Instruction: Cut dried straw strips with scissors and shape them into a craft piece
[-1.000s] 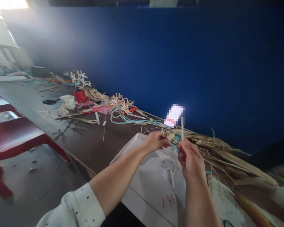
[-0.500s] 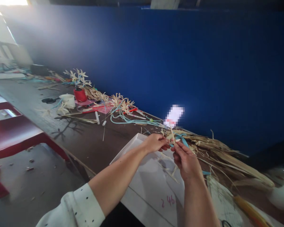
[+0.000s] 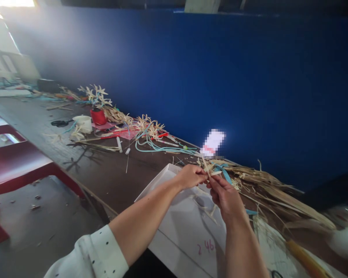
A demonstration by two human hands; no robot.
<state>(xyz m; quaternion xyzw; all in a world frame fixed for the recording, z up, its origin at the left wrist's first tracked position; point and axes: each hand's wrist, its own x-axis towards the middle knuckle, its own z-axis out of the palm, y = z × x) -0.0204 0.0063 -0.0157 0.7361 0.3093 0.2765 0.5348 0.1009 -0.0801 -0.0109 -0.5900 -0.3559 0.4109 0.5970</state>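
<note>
My left hand point(image 3: 193, 176) and my right hand point(image 3: 224, 192) meet above a white box lid point(image 3: 174, 235) that has pink writing on it. Between their fingertips is a narrow pale husk strip point(image 3: 205, 165), one end pointing up and away from me. A second pale tip sticks out to the right over my right fingers. Both hands are closed in a pinch on the strip. Several thin pale scraps point(image 3: 210, 214) lie in the lid under my hands.
Dry husks point(image 3: 266, 181) spread along the table's right side. Pale husk flowers point(image 3: 147, 125), teal cords point(image 3: 162, 146), a red thread spool point(image 3: 98, 116), a white cup point(image 3: 83, 123) and black scissors point(image 3: 60, 123) lie farther left. A red stool point(image 3: 20, 166) stands beside the table; a blue partition point(image 3: 234, 77) rises behind.
The strip's upper end has tilted left, and the pale tip at my right fingers shows more. My hands have drawn closer together at the strip.
</note>
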